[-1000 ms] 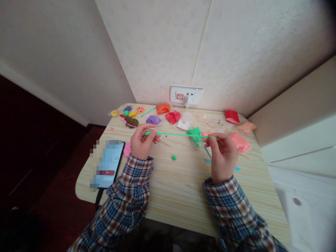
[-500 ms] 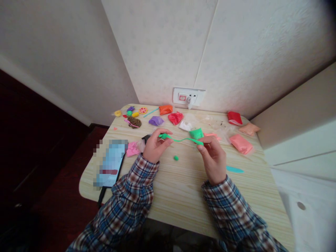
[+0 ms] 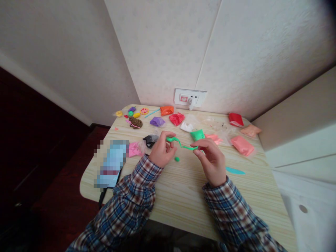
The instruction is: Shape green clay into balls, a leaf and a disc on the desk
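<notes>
A thin, wavy strip of green modelling clay (image 3: 186, 147) stretches through the air between my two hands. Its thicker left end lies against the fingers of my left hand (image 3: 162, 150), which are curled round it with the thumb a little lower. My right hand (image 3: 212, 159) pinches the other end between thumb and fingers. Below the strip, a small dark green clay ball (image 3: 177, 159) rests on the wooden table (image 3: 181, 196). Just behind the right hand lies a green clay packet (image 3: 197, 134).
Clay packets line the back: orange (image 3: 167, 111), purple (image 3: 157, 121), red (image 3: 176, 119), pink (image 3: 243, 145). Small clay shapes, including a brown coil (image 3: 135, 122), sit at back left. A phone (image 3: 112, 164) lies left, a blue clay knife (image 3: 235, 170) right. A wall socket (image 3: 190, 97) is behind.
The strip has gone from a gentle curve to a sharper bend. My left hand has shifted slightly right, and its thumb has dropped away from the strip. My right hand's fingers have moved left along it.
</notes>
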A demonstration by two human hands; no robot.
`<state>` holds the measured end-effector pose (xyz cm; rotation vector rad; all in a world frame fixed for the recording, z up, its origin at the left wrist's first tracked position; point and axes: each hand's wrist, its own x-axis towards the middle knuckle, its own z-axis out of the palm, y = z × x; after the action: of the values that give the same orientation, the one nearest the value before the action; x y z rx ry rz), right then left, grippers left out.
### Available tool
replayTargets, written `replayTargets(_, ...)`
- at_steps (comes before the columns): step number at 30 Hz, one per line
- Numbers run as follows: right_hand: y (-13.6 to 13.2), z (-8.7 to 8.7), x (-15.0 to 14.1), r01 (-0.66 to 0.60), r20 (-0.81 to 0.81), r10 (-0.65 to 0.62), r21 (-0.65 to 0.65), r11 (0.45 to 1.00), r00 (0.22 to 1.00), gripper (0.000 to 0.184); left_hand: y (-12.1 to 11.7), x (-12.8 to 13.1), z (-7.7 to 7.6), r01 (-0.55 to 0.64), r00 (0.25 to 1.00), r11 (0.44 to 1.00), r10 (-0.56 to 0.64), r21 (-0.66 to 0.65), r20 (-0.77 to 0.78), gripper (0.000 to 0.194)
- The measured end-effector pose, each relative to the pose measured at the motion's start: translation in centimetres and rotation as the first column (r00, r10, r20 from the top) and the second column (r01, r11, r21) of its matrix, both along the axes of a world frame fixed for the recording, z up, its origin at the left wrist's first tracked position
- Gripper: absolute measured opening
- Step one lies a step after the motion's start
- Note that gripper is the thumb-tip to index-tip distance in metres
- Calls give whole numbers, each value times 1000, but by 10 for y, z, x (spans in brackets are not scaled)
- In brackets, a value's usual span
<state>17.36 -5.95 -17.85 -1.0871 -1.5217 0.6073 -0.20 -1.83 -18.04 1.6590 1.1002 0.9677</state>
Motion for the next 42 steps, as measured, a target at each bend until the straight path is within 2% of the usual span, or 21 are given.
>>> replayTargets(5, -1, -1, -3, -9, -8, 9, -17, 1000, 1000, 11, -6, 6, 4, 138, 990, 990, -137, -30, 32, 43)
replayTargets(9, -1, -1, -5, -25, -9, 25, -18, 1000, 1000, 10, -7, 8, 10, 161, 987, 985, -162, -58, -14, 46)
replayTargets(14, -1, -1, -3, -7, 9, 7, -38, 999, 1000, 7, -6, 7, 12, 200, 978, 979, -202, -29, -52, 20)
replayTargets(20, 2, -7, 1, 61, -37, -65, -112, 992, 997, 8, -8, 6, 5, 201, 968, 964, -169, -175, 184, 24)
replayTargets(26, 2, -7, 1, 77, 7, -77, -143, 987, 997, 11, -5, 6, 5, 265, 923, 946, -193, -185, 333, 35)
replayTargets(29, 2, -4, -1, 78, 76, -68, -133, 988, 995, 12, -2, 5, 4, 243, 922, 956, -174, -167, 345, 38)
replayTargets(35, 1, -1, -4, 80, 179, -66, -74, 994, 982, 10, 0, 0, 2, 138, 970, 990, -130, -24, 205, 33)
replayTargets(42, 1, -1, -4, 64, 216, -53, -43, 997, 975, 9, 5, 1, 7, 111, 933, 993, -93, -35, 348, 33)
